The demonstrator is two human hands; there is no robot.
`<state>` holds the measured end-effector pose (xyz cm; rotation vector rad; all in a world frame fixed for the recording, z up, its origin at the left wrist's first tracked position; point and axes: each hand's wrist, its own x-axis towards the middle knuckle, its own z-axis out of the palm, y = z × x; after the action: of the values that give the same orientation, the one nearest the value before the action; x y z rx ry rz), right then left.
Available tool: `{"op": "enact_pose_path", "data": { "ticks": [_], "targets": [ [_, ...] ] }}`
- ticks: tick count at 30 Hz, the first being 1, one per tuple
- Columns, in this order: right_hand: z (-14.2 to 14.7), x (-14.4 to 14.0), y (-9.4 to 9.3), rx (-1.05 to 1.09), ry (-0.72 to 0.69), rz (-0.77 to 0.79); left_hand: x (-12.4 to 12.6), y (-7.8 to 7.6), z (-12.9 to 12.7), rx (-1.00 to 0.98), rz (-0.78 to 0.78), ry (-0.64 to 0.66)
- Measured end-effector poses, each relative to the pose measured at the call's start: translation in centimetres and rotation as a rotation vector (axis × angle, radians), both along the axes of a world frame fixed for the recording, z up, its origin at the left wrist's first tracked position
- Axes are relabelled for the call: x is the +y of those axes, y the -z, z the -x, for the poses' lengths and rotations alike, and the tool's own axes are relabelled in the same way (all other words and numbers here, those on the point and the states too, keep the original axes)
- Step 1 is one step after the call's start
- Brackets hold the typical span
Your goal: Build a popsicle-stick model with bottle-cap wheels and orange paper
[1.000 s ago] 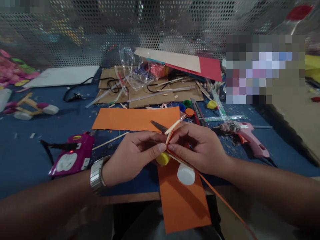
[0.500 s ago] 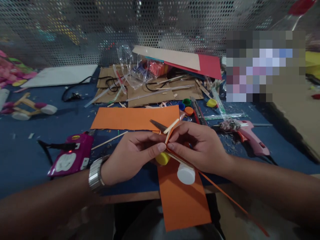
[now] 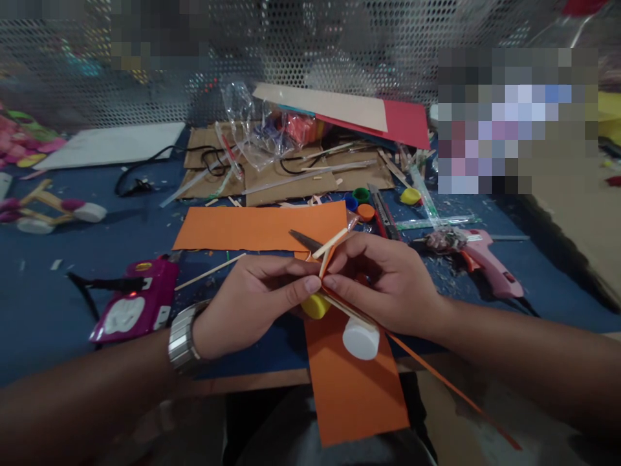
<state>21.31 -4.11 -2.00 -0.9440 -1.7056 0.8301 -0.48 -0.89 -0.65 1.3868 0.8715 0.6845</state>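
The orange paper strip [image 3: 427, 372] pinched between the left hand [image 3: 252, 301] and right hand [image 3: 383, 285] looked thin and matt, as did the orange paper sheet [image 3: 352, 388] below them, while the yellow cap [image 3: 315, 305] and white cap [image 3: 360, 338] under the fingers were smooth plastic on a pale wooden stick [image 3: 330, 243]. The watch [image 3: 180, 340] on the left wrist had a shiny metal band. Beyond the hands lay rough brown cardboard [image 3: 291, 184] and crinkled glossy clear plastic bags [image 3: 252, 129], and to the right a glossy pink plastic glue gun [image 3: 485, 259].
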Motion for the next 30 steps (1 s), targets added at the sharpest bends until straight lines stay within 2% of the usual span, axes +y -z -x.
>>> {"op": "enact_pose_path", "data": {
  "ticks": [6, 13, 23, 30],
  "targets": [
    [0.16, 0.0, 0.06, 0.034, -0.001, -0.002, -0.01, 0.51, 0.28, 0.004, 0.001, 0.022],
    [0.23, -0.16, 0.18, 0.049, -0.01, -0.008, 0.04, -0.05, 0.04, 0.061, -0.036, 0.009],
    [0.19, -0.1, 0.55, 0.105, -0.075, 0.032, -0.06, 0.37, 0.1, -0.023, 0.052, 0.016],
    [0.0, 0.15, 0.68, 0.08, -0.075, 0.011, -0.01, 0.05, 0.09, -0.013, 0.062, 0.016]
  ]
}}
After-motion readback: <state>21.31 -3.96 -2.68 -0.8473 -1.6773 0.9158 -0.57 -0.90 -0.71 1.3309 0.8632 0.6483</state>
